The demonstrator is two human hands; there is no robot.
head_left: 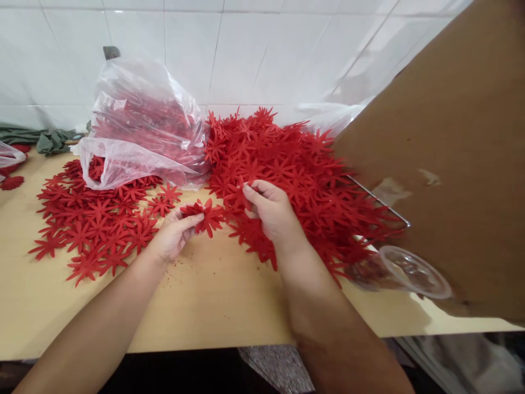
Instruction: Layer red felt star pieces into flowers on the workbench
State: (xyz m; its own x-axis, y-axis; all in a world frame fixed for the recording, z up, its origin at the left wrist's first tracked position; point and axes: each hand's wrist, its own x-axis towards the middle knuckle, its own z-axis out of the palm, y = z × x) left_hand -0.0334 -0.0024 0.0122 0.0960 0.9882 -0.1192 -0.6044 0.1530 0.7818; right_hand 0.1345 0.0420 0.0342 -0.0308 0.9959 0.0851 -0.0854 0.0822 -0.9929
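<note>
Left hand (174,234): red flower cutouts (211,218) pinched. Right hand (270,210): narrowed, hold can't be told, positioned nearer large pile (303,180), rightward.

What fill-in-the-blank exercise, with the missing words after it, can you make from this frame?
The left hand holds flower shapes that are ____ in colour.
The plastic bag lies to the ____ of the large pile by the right hand.
The tiled wall behind is ____.
The brown cardboard is at the picture's ____ side.
Missing words: red; left; white; right.
</note>
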